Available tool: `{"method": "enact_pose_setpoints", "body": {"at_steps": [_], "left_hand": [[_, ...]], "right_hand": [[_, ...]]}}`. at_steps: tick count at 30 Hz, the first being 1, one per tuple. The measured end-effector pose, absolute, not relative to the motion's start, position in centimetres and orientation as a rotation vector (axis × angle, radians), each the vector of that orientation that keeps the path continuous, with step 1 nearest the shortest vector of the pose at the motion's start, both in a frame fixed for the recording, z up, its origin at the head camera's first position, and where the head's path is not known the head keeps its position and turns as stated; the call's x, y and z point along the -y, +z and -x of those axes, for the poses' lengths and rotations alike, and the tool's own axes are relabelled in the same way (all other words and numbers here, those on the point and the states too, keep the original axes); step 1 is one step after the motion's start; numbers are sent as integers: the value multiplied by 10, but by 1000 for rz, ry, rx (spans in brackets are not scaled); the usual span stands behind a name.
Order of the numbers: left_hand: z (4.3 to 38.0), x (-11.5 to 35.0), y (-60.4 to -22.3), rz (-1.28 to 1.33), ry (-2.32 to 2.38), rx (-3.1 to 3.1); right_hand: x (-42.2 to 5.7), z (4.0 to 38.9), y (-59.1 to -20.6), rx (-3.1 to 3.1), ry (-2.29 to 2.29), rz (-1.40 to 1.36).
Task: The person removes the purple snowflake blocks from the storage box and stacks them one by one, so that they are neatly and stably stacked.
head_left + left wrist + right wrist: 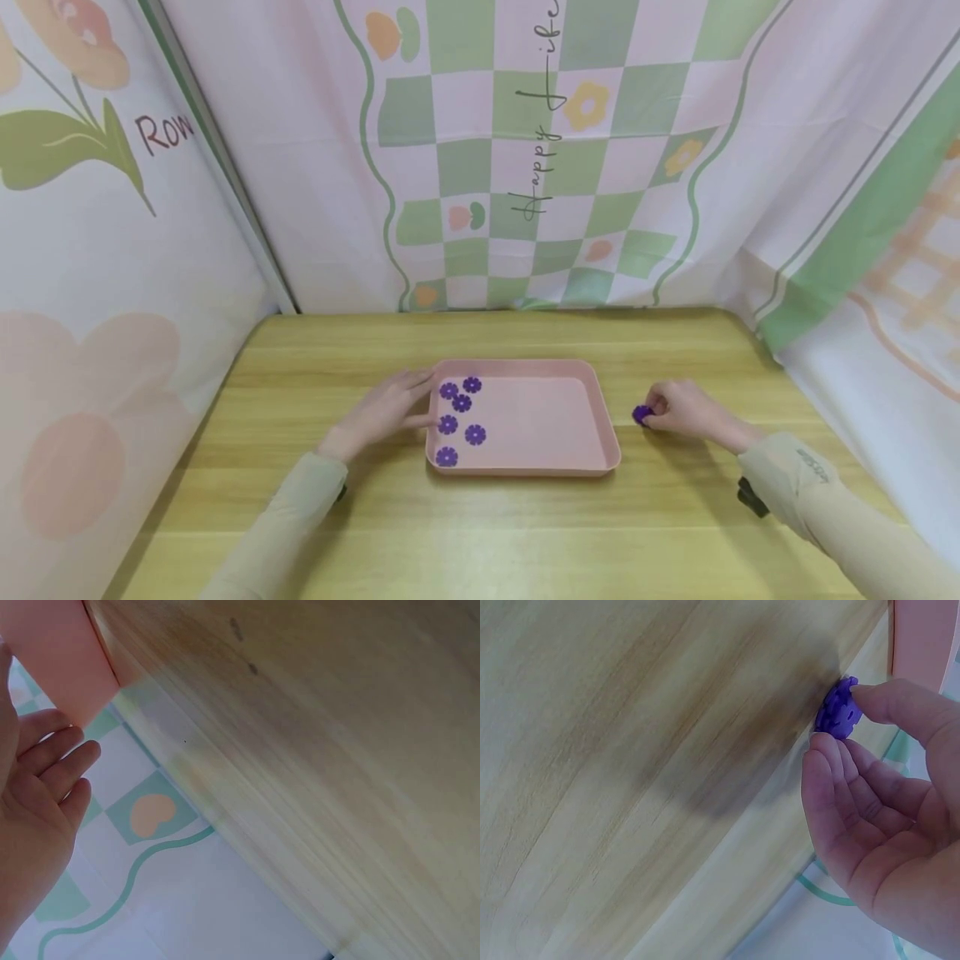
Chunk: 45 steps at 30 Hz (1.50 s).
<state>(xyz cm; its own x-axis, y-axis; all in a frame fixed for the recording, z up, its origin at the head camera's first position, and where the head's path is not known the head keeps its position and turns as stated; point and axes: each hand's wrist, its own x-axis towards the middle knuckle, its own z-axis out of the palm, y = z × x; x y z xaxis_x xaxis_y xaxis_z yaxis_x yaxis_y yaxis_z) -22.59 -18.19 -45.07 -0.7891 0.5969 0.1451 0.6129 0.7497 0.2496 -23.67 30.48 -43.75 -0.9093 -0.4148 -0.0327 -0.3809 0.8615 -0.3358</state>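
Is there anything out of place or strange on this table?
Nothing looks damaged or spilled. Six purple flower pieces lie in the pink tray, all near its left side. One purple flower piece is outside the tray, pinched by the right hand on the wooden table.

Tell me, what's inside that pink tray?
Six purple flower pieces lie flat in the left part of the tray, near the left hand. The rest of its floor shows bare pink. A seventh piece is outside, pinched by the right hand.
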Motion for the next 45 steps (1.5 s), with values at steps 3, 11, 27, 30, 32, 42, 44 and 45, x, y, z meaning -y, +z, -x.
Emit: {"method": "enact_pose_setpoints", "body": {"at_steps": [3, 11, 27, 30, 32, 42, 44, 45], "left_hand": [[226, 182, -450, 1002, -439, 2882], [226, 183, -452, 1004, -426, 2882], [225, 181, -448, 1003, -402, 2894], [224, 182, -449, 1001, -411, 2896], [225, 182, -450, 999, -414, 2895], [227, 182, -452, 990, -405, 2884], [227, 181, -452, 993, -417, 2882], [227, 181, -451, 991, -418, 2886]], "right_hand": [[-304, 237, -437, -2929, -488, 637], [-303, 236, -438, -2930, -494, 652], [-301, 236, -435, -2915, -446, 607], [-299, 236, -435, -2915, -449, 597], [-300, 236, -435, -2913, -449, 604], [-301, 237, -434, -2902, -435, 604], [-300, 236, -433, -2903, -429, 596], [-300, 236, -433, -2904, -424, 593]]}}
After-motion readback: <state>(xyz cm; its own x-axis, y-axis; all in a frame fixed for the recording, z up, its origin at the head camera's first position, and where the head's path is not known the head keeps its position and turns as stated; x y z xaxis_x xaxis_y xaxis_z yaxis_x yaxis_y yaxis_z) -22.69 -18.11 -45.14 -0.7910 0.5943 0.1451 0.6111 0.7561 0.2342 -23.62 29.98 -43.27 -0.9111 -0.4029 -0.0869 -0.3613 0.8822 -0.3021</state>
